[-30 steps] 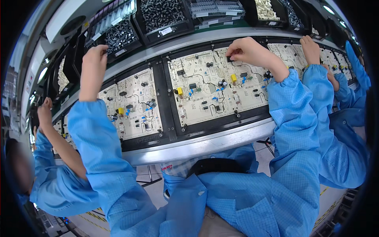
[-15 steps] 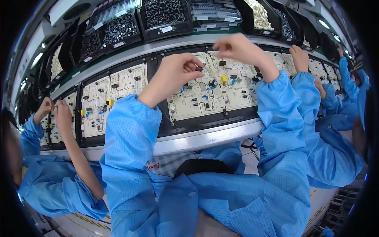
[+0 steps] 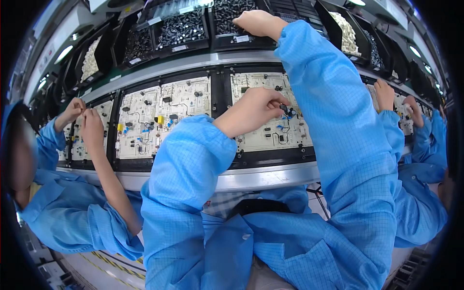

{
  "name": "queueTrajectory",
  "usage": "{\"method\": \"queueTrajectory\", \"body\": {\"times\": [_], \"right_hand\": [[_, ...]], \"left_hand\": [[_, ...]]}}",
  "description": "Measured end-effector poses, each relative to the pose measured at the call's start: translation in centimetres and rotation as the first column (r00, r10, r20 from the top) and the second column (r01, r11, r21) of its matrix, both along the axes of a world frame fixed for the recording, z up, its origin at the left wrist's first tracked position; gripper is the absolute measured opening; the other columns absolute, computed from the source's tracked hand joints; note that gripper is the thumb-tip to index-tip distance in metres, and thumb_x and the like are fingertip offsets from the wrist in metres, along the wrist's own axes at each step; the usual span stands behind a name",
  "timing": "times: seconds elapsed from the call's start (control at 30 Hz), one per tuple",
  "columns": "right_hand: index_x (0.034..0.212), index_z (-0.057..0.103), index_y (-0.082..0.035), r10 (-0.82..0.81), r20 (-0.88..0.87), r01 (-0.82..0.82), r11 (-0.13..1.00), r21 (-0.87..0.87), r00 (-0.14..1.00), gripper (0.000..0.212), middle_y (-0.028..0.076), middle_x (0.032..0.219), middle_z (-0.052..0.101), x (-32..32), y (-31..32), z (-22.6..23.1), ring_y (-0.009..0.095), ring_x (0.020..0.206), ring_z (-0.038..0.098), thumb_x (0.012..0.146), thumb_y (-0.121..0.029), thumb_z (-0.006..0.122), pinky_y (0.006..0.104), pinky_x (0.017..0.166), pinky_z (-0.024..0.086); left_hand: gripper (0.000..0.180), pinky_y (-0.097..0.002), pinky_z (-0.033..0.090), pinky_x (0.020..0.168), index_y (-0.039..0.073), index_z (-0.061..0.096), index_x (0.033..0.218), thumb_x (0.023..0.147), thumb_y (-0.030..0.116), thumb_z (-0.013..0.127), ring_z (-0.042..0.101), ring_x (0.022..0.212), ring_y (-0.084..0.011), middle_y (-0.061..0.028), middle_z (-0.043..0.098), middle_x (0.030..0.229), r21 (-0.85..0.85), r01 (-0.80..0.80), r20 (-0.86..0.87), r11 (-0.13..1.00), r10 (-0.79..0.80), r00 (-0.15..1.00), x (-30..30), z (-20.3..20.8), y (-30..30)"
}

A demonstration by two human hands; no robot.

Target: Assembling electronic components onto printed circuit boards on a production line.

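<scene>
My left hand [image 3: 258,111] is over a cream circuit board [image 3: 256,141] in a black frame, thumb and fingers pinched together. At their tips is a small black electronic component [image 3: 284,108], partly covered by the fingers and close to round capacitors on the board. My right hand [image 3: 258,23] reaches up to a black bin [image 3: 241,42] of small dark components [image 3: 226,19], its fingers curled down at the contents. What those fingers hold, if anything, is hidden. My right sleeve covers the right part of the board.
More bins stand along the back, one with black parts [image 3: 181,28] and one with white parts [image 3: 344,33]. A metal rail [image 3: 270,175] edges the line in front. To the left, a co-worker's hands [image 3: 89,121] work over another board; another person's hand [image 3: 384,94] is at right.
My right hand has gone from above the board up to the bin. My left hand, pinching the black component, has moved right and lower over the board. The whole view has shifted.
</scene>
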State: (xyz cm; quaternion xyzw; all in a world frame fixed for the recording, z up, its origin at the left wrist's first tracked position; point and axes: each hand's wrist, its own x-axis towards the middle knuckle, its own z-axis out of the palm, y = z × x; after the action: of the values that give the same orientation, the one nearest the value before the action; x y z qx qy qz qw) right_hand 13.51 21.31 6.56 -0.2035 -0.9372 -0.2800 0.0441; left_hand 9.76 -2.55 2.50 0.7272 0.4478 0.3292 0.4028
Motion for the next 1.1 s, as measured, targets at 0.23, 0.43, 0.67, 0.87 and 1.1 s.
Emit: {"method": "queueTrajectory", "body": {"times": [0.23, 0.43, 0.67, 0.87, 1.1], "right_hand": [[0.081, 0.069, -0.004, 0.250, -0.226, -0.297, 0.932, -0.209, 0.942, 0.013, 0.017, 0.079, 0.067, 1.7, 0.9, 0.7, 0.033, 0.076, 0.065, 0.072, -0.013, 0.068, 0.0398, 0.068, 0.051], [0.082, 0.069, -0.003, 0.035, -0.083, -0.073, 0.851, -0.520, 0.996, 0.012, 0.018, 0.078, 0.066, 0.4, 3.2, 0.8, 0.033, 0.075, 0.064, 0.071, -0.008, 0.067, 0.0381, 0.067, 0.050], [0.083, 0.070, -0.003, 0.079, -0.047, -0.091, 0.817, -0.570, 0.996, 0.017, 0.015, 0.076, 0.068, 0.5, 4.0, 1.2, 0.027, 0.070, 0.066, 0.068, -0.008, 0.065, 0.0356, 0.066, 0.053], [0.087, 0.071, -0.002, -0.070, 0.093, 0.108, 0.844, -0.524, 0.993, 0.020, 0.017, 0.080, 0.069, 0.0, 3.8, 2.5, 0.028, 0.071, 0.066, 0.075, -0.018, 0.066, 0.0352, 0.068, 0.051], [0.083, 0.072, -0.004, -0.046, 0.017, 0.047, 0.828, -0.559, 0.999, 0.016, 0.015, 0.078, 0.069, 0.0, 5.5, 0.8, 0.024, 0.071, 0.066, 0.069, -0.007, 0.064, 0.0335, 0.065, 0.052]], "left_hand": [[0.024, -0.0248, 0.051, 0.069, -0.004, 0.065, 0.105, 0.083, 0.007, 0.066, 0.062, 0.075, -0.0115, -0.0087, 0.066, 0.081, 0.005, -0.051, -0.068, 0.999, 0.051, 0.996, 0.0, 0.2, 0.0], [0.023, -0.0314, 0.052, 0.072, -0.004, 0.067, 0.100, 0.078, 0.005, 0.066, 0.065, 0.075, -0.0214, -0.0149, 0.068, 0.083, 0.162, -0.052, -0.063, 0.985, 0.063, 0.996, 1.5, -0.4, 1.8], [0.015, -0.0390, 0.054, 0.072, -0.006, 0.068, 0.085, 0.074, 0.002, 0.062, 0.065, 0.083, -0.0383, -0.0246, 0.065, 0.087, 0.237, -0.042, -0.160, 0.971, 0.081, 0.984, 5.0, -1.8, 6.0], [0.019, -0.0412, 0.054, 0.073, -0.003, 0.070, 0.085, 0.072, 0.006, 0.060, 0.067, 0.084, -0.0366, -0.0216, 0.068, 0.089, 0.158, -0.122, -0.344, 0.980, 0.170, 0.923, 7.3, -0.3, 5.9], [0.019, -0.0404, 0.055, 0.073, 0.002, 0.072, 0.086, 0.073, 0.006, 0.060, 0.068, 0.087, -0.0332, -0.0186, 0.069, 0.093, 0.205, -0.051, -0.417, 0.977, 0.134, 0.899, 7.6, 0.0, 5.4]]}}
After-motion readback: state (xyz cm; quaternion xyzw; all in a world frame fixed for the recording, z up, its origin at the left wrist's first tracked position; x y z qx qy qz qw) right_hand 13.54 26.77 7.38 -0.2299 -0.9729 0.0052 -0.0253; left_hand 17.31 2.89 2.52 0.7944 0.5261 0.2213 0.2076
